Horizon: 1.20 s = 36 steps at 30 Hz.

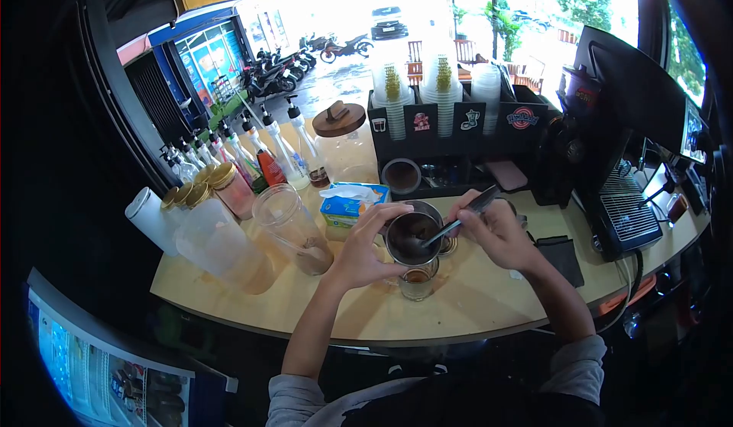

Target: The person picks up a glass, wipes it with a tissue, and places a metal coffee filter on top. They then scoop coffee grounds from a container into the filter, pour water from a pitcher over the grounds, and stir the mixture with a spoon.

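Observation:
My left hand (pixel 357 253) is wrapped around a metal cup (pixel 399 237), its mouth tilted toward me. A dark residue or liquid shows inside. Between the fingers of my right hand (pixel 500 236) is a long, slim, dark-handled utensil (pixel 452 225). Its lower end dips into the cup, and I cannot make out the tip's shape. Just below the cup, a small glass mug (pixel 417 285) with brown liquid stands on the counter. Another small glass (pixel 450 245) is partly hidden behind the cup and my right hand.
Left on the wooden counter (pixel 366 316) stand a clear jar with brown powder (pixel 311 255), gold-lidded jars (pixel 231 186), pump bottles (pixel 267 163) and a tissue box (pixel 347 209). Behind are a cup organizer (pixel 450 144) and lidded canister (pixel 347 152); an espresso machine (pixel 622 205) stands right.

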Motion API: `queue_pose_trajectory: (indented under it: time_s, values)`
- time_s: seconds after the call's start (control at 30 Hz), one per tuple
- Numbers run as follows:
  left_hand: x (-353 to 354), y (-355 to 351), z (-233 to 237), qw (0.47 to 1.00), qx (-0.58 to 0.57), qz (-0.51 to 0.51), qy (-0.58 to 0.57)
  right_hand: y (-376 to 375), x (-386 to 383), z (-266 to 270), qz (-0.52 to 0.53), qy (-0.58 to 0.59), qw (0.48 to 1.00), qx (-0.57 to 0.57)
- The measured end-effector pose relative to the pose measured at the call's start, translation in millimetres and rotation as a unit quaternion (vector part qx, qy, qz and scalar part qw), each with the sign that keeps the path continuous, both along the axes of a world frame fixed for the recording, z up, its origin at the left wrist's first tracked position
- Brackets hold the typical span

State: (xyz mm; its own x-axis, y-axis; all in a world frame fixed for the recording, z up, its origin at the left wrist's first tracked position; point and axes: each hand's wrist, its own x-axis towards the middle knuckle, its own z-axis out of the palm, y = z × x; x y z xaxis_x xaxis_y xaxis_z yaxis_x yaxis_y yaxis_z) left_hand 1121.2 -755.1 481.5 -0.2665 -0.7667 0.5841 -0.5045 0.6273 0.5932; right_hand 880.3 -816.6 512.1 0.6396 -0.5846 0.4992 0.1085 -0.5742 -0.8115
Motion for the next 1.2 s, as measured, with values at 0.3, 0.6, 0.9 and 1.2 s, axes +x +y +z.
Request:
queue_pose_trajectory:
  time_s: [0.3,0.6,0.9,1.2]
  values:
    - [-3.3,4.0,8.3,1.000,0.000,0.008,-0.026,-13.6,-0.6,26.1,0.061,0.051,0.996,-0.030]
    - [-1.3,3.5,8.3,1.000,0.005,0.015,-0.026,-11.7,6.5,32.0,0.049,0.069,0.994,-0.072]
    - [-5.0,1.2,7.6,0.999,-0.014,0.019,-0.028,-9.2,11.9,45.1,0.062,0.100,0.983,-0.141]
    - [-7.5,1.3,2.7,1.000,-0.022,0.018,-0.003,-1.1,22.1,27.5,-0.017,-0.007,0.996,-0.089]
